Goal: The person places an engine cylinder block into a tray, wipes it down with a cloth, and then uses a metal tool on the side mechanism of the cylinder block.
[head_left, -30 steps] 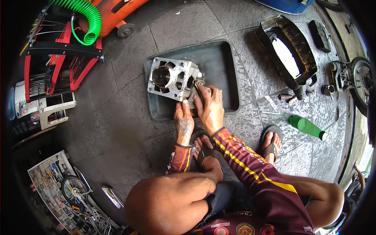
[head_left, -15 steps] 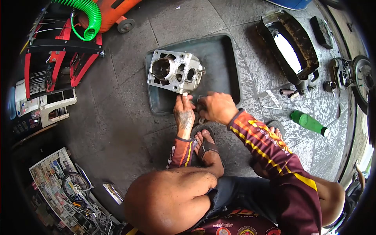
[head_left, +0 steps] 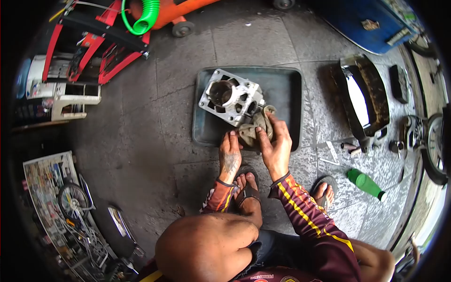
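Note:
A metal engine block (head_left: 237, 104) with a round bore rests tilted at the left of a dark tray (head_left: 295, 94) on the floor. My right hand (head_left: 276, 145) pinches a crumpled grey-brown cloth (head_left: 257, 127) against the block's lower right side. At the cloth's left edge is my left hand (head_left: 230, 152), its fingers together and pointing up near the block's lower edge; whether they grip the cloth or the block is hard to see.
To the right lie a black open casing (head_left: 376, 96), a green bottle (head_left: 366, 184) and small metal parts (head_left: 351, 148). A blue container (head_left: 359, 23) stands at the upper right, a red metal stand (head_left: 91, 51) at the upper left.
The view has shifted, so the tray appears farther right and lower. My right hand has come back up from the tray's near edge to the block, with the cloth now spread more visibly.

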Tool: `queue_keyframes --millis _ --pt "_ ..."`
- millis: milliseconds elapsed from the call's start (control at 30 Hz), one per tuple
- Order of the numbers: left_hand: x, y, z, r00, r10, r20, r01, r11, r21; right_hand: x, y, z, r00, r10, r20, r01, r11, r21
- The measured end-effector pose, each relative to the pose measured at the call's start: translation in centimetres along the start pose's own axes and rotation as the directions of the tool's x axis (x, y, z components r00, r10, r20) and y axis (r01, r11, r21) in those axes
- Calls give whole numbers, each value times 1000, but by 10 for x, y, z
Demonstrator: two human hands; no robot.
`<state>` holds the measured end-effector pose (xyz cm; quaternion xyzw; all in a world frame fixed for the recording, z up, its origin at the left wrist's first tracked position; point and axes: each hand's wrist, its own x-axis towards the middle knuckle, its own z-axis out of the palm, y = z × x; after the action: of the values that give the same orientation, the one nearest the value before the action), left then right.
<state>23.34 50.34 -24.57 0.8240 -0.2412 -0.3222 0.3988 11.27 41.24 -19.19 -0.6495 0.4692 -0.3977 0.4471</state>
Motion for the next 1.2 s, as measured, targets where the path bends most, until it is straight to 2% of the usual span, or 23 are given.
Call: queue_keyframes --millis 33,100,167,233,267,367,400,433,500,533,633,667,700,767,800,833,867,900,967,1033,1100,1167,1200 --pt "-7 1 0 998 -61 -22 58 989 -134 5 -7 3 999 -50 -14 51 997 52" --pt "-13 -1 -1 994 -51 -92 25 963 -267 23 -26 10 983 -184 -6 181 973 -143" --pt "-16 4 -7 992 -94 -87 62 946 -317 49 -26 34 979 -203 20 198 922 -332" --pt "-3 0 -5 929 142 -341 -241 932 -269 43 -11 53 956 -243 166 291 861 -417" --pt "7 -1 -11 937 156 -313 -249 926 -284 40 2 54 945 -258 201 323 829 -455" --pt "50 15 -21 839 259 -479 -413 875 -251 41 2 34 911 -270 313 397 783 -480" --pt "69 15 -23 822 334 -462 -490 828 -273 41 -3 28 906 -271 326 407 772 -488" --pt "93 10 -23 816 331 -473 -498 818 -286 41 -4 25 903 -266 336 411 761 -502" --pt "123 0 -20 863 374 -339 -490 784 -381 33 -2 25 912 -265 314 395 774 -496" --pt "113 26 -10 882 238 -406 -440 724 -532 27 -3 28 920 -275 280 382 790 -480" --pt "123 19 -11 927 201 -315 -349 769 -535 17 -12 24 921 -229 314 352 835 -423" --pt "127 17 -10 851 318 -418 -468 819 -331 19 -15 13 880 -201 431 377 848 -373" --pt "128 24 -13 851 316 -421 -469 816 -336 24 -22 0 774 -254 580 476 838 -268" --pt "131 36 -20 858 358 -367 -488 793 -365 42 -31 -13 728 -377 573 527 842 -115" --pt "130 41 -24 863 375 -339 -491 784 -380 59 -41 -11 822 -370 433 443 893 -78" --pt "126 46 -26 869 392 -303 -489 777 -396 74 -55 -8 890 -313 331 383 907 -173" --pt "122 45 -24 874 410 -260 -484 771 -414 90 -59 4 871 -383 308 452 870 -198" --pt "124 36 -16 914 289 -283 -393 801 -451 102 -59 21 785 -486 384 594 765 -248" --pt "131 16 -15 979 161 -128 -205 830 -518 96 -34 67 713 -444 542 665 674 -322" --pt "142 8 -20 988 110 -110 -153 820 -551 97 -31 82 710 -468 526 678 655 -334" --pt "143 -5 -9 969 145 -200 -232 815 -531 107 -40 79 752 -250 609 559 731 -390" --pt "140 13 -2 933 169 -318 -328 764 -556 128 -29 72 707 -275 651 583 748 -317" --pt "134 28 -2 903 157 -400 -384 714 -586 139 -32 62 817 -57 573 311 882 -355"
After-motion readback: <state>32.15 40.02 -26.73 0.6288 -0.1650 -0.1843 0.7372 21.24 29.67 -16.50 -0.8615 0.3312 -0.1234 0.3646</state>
